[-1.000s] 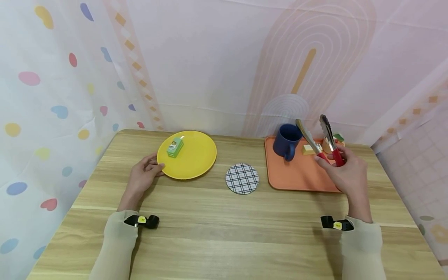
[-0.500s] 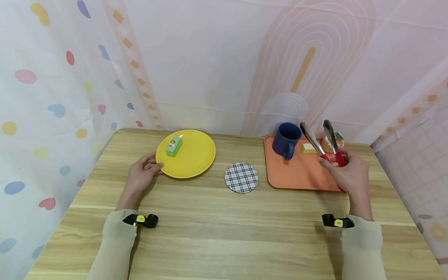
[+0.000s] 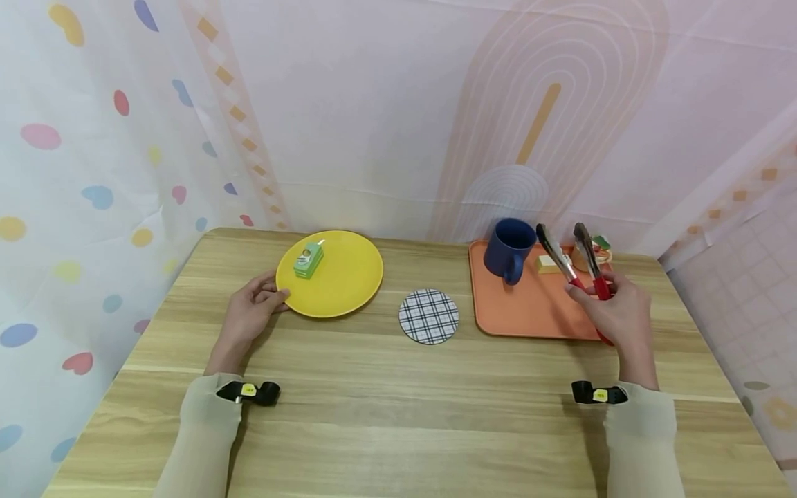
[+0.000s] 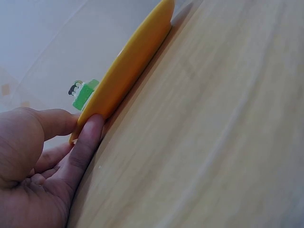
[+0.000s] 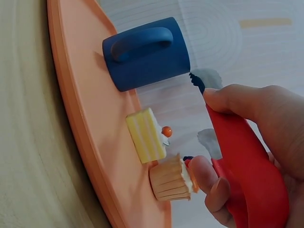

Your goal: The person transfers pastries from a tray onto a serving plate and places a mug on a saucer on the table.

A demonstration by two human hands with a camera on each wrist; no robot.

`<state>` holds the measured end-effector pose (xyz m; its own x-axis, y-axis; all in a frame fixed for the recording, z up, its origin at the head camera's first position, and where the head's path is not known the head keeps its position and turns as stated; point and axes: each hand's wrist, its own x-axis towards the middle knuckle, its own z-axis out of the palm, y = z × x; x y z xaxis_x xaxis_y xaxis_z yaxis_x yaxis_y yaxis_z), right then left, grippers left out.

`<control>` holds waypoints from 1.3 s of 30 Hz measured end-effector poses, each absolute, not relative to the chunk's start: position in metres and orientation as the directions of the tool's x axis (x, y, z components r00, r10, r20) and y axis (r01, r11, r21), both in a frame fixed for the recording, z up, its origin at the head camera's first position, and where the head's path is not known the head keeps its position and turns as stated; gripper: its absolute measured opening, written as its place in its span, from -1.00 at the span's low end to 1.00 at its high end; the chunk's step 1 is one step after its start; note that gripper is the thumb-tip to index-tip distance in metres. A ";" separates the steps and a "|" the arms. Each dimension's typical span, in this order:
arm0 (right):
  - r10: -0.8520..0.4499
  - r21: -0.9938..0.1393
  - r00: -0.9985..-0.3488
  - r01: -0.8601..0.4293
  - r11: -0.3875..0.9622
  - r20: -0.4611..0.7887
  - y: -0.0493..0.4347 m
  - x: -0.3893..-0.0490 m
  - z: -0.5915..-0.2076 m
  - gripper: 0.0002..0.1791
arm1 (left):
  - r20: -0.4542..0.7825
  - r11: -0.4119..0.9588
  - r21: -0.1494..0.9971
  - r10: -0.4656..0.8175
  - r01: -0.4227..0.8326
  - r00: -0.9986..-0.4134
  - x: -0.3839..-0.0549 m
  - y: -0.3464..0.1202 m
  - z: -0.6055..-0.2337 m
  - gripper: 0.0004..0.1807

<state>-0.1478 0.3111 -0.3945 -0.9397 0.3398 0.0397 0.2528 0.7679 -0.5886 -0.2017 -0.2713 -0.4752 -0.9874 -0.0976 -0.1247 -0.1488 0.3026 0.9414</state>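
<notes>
My left hand (image 3: 249,311) pinches the near-left rim of a round yellow plate (image 3: 342,280). In the left wrist view its fingertips (image 4: 92,128) lie on both sides of the rim. A green slice of toy cake (image 3: 308,261) sits on the plate's left part. My right hand (image 3: 621,311) grips metal tongs with red handles (image 5: 249,166) over the right side of an orange tray (image 3: 519,311). The tongs' tips stand apart, with nothing between them. Beyond them on the tray are a yellow toy cake slice (image 5: 146,136) and a cupcake (image 5: 170,180), partly hidden by the tongs in the head view.
A dark blue mug (image 3: 509,250) stands at the tray's back left, handle toward me. Between plate and tray lies a round checked coaster (image 3: 428,316). A patterned cloth (image 3: 373,124) hangs behind the wooden table (image 3: 398,415).
The right hand has lowered the tongs' tips toward the tray, closer to the yellow cake slice and the cupcake. The left hand stays at the plate's rim.
</notes>
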 end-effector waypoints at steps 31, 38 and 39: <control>0.334 -0.534 -0.934 0.349 0.770 -0.129 0.320 -0.154 -0.408 -0.01 | -0.130 0.288 0.946 -0.075 -0.146 -0.989 -0.205 -0.274 -0.478 -0.31; 0.323 -0.523 -0.935 0.349 0.778 -0.144 0.321 -0.155 -0.412 0.01 | -0.128 0.286 0.947 -0.079 -0.145 -0.989 -0.204 -0.274 -0.477 -0.31; 0.322 -0.523 -0.936 0.348 0.778 -0.143 0.321 -0.155 -0.412 0.01 | -0.127 0.285 0.948 -0.079 -0.145 -0.989 -0.204 -0.274 -0.478 -0.31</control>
